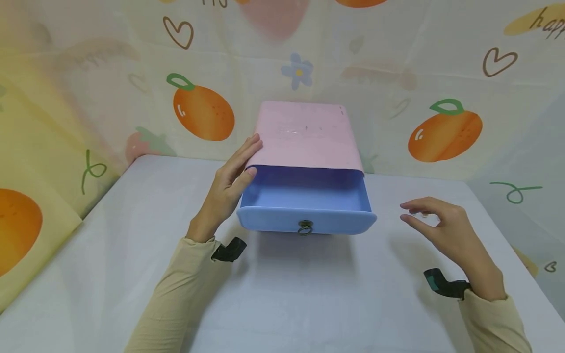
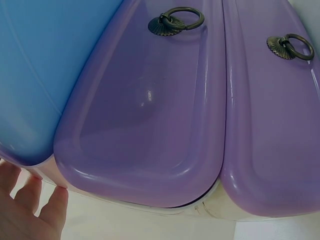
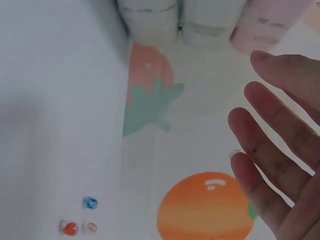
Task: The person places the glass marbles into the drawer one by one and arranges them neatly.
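Drawer cabinet, pink shell (image 1: pixel 309 135), standing on white surface (image 1: pixel 304 299). Blue drawer (image 1: pixel 271 219): with ring pull (image 1: pixel 305 228), drawn out; no contents visible. Purple drawers (image 2: pixel 135 115), two: closed.

Beads, small, glassy, three: one blue (image 3: pixel 90 203), one red-orange (image 3: pixel 69 228), one pale (image 3: pixel 90 228); on the surface near the cabinet's right side, outside the drawer.

Left hand (image 1: pixel 228 184): fingers extended, resting against the shell's left side, unclenched.
Right hand (image 1: pixel 448 228): fingers loosely bent, thumb apart, nothing visibly grasped; near the beads.

Status, by judgement: drawer opening done; beads not yet picked up or put in; stage early.
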Tool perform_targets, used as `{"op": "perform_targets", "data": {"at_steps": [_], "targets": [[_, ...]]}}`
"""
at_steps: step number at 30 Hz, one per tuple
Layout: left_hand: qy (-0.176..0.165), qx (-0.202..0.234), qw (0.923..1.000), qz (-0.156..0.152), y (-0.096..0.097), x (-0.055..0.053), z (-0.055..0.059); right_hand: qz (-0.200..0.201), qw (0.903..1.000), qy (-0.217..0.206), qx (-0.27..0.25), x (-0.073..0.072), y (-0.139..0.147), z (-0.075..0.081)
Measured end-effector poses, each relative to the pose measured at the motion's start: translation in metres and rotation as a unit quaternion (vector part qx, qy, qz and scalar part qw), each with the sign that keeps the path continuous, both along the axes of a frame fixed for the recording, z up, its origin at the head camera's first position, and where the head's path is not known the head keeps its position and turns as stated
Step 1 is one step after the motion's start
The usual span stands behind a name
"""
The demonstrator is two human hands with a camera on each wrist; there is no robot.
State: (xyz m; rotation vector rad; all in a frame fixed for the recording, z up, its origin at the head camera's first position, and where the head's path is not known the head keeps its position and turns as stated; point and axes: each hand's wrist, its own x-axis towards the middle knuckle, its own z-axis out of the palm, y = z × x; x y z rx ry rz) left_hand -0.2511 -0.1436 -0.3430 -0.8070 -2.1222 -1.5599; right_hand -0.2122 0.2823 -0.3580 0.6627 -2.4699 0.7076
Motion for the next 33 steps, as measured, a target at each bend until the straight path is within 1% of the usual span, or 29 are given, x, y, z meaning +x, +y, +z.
{"op": "perform_targets", "data": {"at_steps": [7, 11, 18, 23, 33], "targets": [[-0.001, 0.002, 1.0, 0.0, 0.0, 0.001, 0.0, -0.017, 0.999, -0.041, 0.0, -0.005, 0.006, -0.008], [-0.001, 0.003, 1.0, -0.002, 0.0, 0.001, 0.001, -0.03, 0.998, -0.056, 0.002, -0.008, 0.012, -0.013], [-0.003, 0.004, 1.0, -0.002, 0.0, 0.001, 0.001, -0.059, 0.9937, -0.095, 0.011, -0.011, 0.02, -0.019], [-0.007, 0.0, 1.0, 0.003, 0.0, 0.002, 0.001, -0.066, 0.9922, -0.104, 0.02, -0.013, 0.024, -0.022], [-0.007, 0.004, 1.0, -0.001, 0.001, 0.001, 0.002, -0.079, 0.9889, -0.116, 0.048, -0.016, 0.031, -0.029]]}}
